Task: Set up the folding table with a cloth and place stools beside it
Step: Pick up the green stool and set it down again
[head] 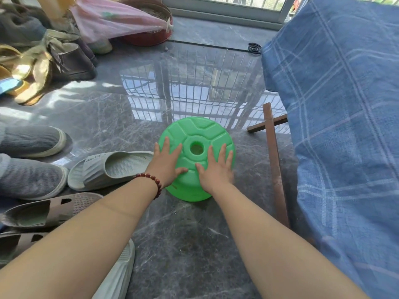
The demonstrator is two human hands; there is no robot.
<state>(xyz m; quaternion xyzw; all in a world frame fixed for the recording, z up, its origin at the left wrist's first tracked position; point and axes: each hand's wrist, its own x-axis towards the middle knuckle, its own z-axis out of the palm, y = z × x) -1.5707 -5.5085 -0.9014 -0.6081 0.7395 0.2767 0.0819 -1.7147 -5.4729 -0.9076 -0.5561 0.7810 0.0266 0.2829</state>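
**Hands flat on the round green plastic stool point(194, 130)**

Your left hand point(166, 165) and right hand point(216, 171) lie flat on its top, fingers straight, gripping nothing. The blue checked cloth point(334, 104) hangs to the right of your right hand.

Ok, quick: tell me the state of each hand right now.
Left hand: open, fingers straight, resting flat on the green stool.
Right hand: open, flat on the same stool's top.
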